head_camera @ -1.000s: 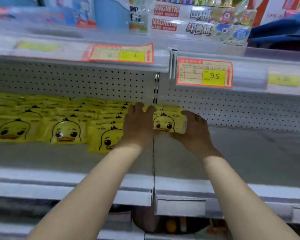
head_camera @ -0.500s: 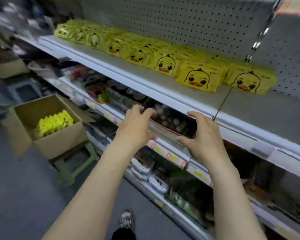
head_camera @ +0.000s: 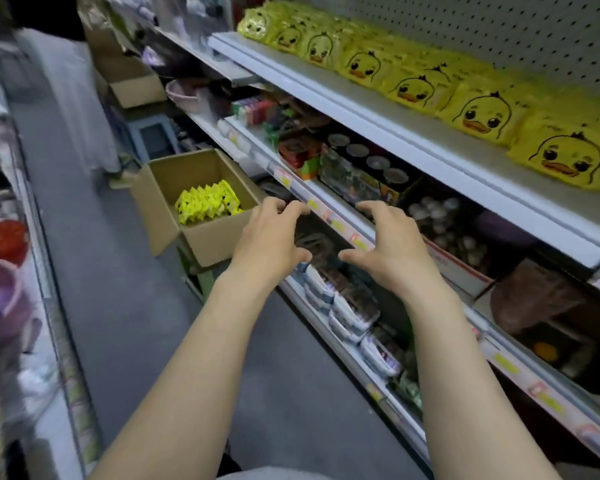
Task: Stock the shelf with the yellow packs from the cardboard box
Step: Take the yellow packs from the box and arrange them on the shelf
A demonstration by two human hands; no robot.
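Both hands are held out in the middle of the frame and neither holds anything. The left hand (head_camera: pixel 270 239) and the right hand (head_camera: pixel 394 252) face each other palm to palm with a gap between them, fingers spread and loosely bent, thumbs pointing inward. Left of the left hand, in the centre-left of the frame, an open cardboard box (head_camera: pixel 208 241) sits on a green support (head_camera: pixel 204 279) in the grey aisle (head_camera: pixel 118 289). In it, a cluster of bright yellow packs (head_camera: pixel 207 203) stands on edge against the side of the box nearest the shelving. Across the upper right runs the white shelf (head_camera: pixel 378 116), backed by a perforated panel (head_camera: pixel 499 26). Along it runs a row of yellow packs with a duck face (head_camera: pixel 484 114), overlapping one another from the top centre to the right edge. The shelf's front strip below them is bare. Under it, behind and below the hands, lower shelves (head_camera: pixel 329 202) carry mixed goods too blurred to identify, with small price tags on their edges. In the upper left a 2nd cardboard box (head_camera: pixel 134 86) stands further down the aisle, with a pink basin (head_camera: pixel 184 95) just beside it.
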